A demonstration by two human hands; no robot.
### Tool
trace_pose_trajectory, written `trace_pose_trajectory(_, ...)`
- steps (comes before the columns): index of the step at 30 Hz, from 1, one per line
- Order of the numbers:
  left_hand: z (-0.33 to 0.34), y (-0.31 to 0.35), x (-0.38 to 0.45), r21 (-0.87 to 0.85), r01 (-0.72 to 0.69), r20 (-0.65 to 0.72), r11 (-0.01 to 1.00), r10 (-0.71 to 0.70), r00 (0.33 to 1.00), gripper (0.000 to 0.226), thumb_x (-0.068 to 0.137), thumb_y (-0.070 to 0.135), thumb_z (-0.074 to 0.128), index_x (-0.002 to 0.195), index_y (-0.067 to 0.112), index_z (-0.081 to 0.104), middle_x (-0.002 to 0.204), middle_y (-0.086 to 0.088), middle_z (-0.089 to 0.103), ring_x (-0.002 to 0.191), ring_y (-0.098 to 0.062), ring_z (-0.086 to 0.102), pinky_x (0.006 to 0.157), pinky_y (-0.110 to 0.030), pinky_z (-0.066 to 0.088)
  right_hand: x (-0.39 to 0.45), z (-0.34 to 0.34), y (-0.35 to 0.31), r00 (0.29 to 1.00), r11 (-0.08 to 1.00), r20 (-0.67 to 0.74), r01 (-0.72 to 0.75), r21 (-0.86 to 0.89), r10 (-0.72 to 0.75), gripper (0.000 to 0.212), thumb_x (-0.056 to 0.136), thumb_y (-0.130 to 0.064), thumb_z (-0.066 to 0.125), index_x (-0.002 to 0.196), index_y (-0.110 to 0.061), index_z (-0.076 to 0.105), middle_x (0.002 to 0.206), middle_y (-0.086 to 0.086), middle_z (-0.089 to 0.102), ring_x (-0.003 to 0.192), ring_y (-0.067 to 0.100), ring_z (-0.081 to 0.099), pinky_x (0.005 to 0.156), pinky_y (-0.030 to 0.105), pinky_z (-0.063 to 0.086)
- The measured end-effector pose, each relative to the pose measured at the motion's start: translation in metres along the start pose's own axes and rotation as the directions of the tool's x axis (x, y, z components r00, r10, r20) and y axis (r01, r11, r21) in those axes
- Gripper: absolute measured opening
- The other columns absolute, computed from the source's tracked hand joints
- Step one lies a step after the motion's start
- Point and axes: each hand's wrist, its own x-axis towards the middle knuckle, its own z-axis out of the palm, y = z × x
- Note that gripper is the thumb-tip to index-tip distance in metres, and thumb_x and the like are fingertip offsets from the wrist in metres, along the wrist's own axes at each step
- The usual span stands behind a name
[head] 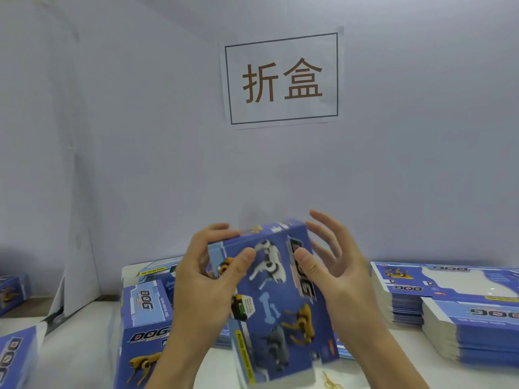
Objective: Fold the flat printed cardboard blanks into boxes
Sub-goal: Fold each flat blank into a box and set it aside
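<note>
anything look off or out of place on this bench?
Little stands out. A yellow rubber band lies loose on the table near the front edge, below the box held in both hands. The wall sign hangs slightly tilted. The flat blanks on the right are stacked neatly.

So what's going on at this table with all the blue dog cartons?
A person is folding a printed cardboard box, held up in front of them. The left hand grips its left edge, thumb on the front; the right hand presses its thumb on the front with fingers spread. Flat blanks are stacked on the right, finished boxes stand on the left, below a wall sign.
</note>
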Motion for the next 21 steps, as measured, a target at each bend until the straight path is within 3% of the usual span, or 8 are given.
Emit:
trace_pose_trajectory(2,-0.003,-0.004,0.004,0.016,0.013,-0.165,1.000,-0.010,0.986,0.032,0.067,0.056,0.072,0.097,0.050,0.064,0.120,0.000,0.065,0.100,-0.024,0.071,0.076,-0.052,0.060,0.001,0.004,0.000,0.986,0.975,-0.133,0.074,-0.212,-0.104,0.043,0.077,-0.042,0.075,0.116,-0.051,0.060,0.121,-0.024,0.062,0.116,0.000,0.057,0.091,0.029,0.047)
trace_pose_trajectory(5,-0.010,-0.010,0.009,-0.076,0.039,-0.401,0.996,-0.066,0.914,0.047,0.066,0.062,0.072,0.110,0.058,0.055,0.111,0.000,0.062,0.076,-0.002,0.071,0.058,-0.027,0.059,0.001,0.007,-0.005,0.945,0.938,-0.211,0.181,-0.294,-0.249,0.018,0.091,-0.026,0.070,0.102,-0.039,0.067,0.087,-0.014,0.068,0.080,0.010,0.062,0.067,0.027,0.048)
trace_pose_trajectory(8,-0.018,-0.021,0.012,-0.202,0.133,-0.517,0.970,-0.221,0.827,0.049,0.063,0.066,0.075,0.107,0.053,0.057,0.114,-0.005,0.067,0.080,-0.010,0.075,0.058,-0.032,0.059,0.001,0.010,-0.016,0.994,0.986,0.105,0.042,-0.164,-0.025,0.022,0.090,-0.028,0.057,0.081,-0.019,0.074,0.066,0.003,0.070,0.053,0.014,0.058,0.054,0.024,0.048)
trace_pose_trajectory(10,-0.022,-0.028,0.013,-0.248,0.151,-0.573,0.957,-0.270,0.773,0.043,0.064,0.065,0.076,0.097,0.046,0.057,0.107,-0.004,0.070,0.078,-0.010,0.075,0.053,-0.029,0.058,0.000,0.013,-0.019,0.961,0.954,0.271,0.030,-0.297,0.054,0.027,0.095,-0.025,0.060,0.075,-0.016,0.076,0.067,0.001,0.073,0.054,0.010,0.061,0.058,0.021,0.050)
trace_pose_trajectory(12,-0.022,-0.030,0.013,-0.297,0.146,-0.627,0.944,-0.308,0.716,0.046,0.063,0.066,0.075,0.094,0.042,0.050,0.099,0.002,0.070,0.075,-0.008,0.075,0.052,-0.026,0.058,-0.001,0.015,-0.020,0.962,0.933,0.272,0.091,-0.348,0.008,0.029,0.097,-0.021,0.060,0.072,-0.019,0.076,0.067,-0.002,0.073,0.056,0.008,0.064,0.061,0.018,0.050)
trace_pose_trajectory(15,-0.020,-0.030,0.013,-0.370,0.121,-0.684,0.921,-0.358,0.636,0.049,0.073,0.067,0.073,0.097,0.037,0.041,0.097,0.008,0.066,0.079,-0.012,0.074,0.069,-0.043,0.062,-0.001,0.016,-0.028,0.933,0.922,0.334,0.003,-0.386,0.137,0.032,0.098,-0.031,0.058,0.075,-0.019,0.076,0.072,-0.002,0.075,0.061,0.014,0.070,0.060,0.017,0.049)
trace_pose_trajectory(19,-0.019,-0.026,0.014,-0.448,0.147,-0.686,0.882,-0.444,0.576,0.053,0.085,0.064,0.063,0.110,0.028,0.035,0.097,0.007,0.063,0.073,-0.010,0.073,0.072,-0.047,0.062,-0.010,0.019,-0.035,0.639,0.655,0.487,-0.036,-0.754,0.595,0.060,0.084,-0.076,0.047,0.106,-0.026,0.070,0.100,-0.014,0.074,0.088,0.007,0.070,0.080,0.024,0.049)
trace_pose_trajectory(21,-0.013,-0.023,0.014,-0.508,0.172,-0.625,0.844,-0.498,0.601,0.053,0.087,0.061,0.063,0.115,0.025,0.037,0.096,0.005,0.067,0.071,-0.009,0.074,0.065,-0.039,0.062,-0.014,0.024,-0.029,0.627,0.568,0.432,-0.020,-0.823,0.648,0.077,0.072,-0.089,0.043,0.130,-0.039,0.053,0.124,-0.024,0.063,0.106,0.003,0.059,0.089,0.026,0.041)
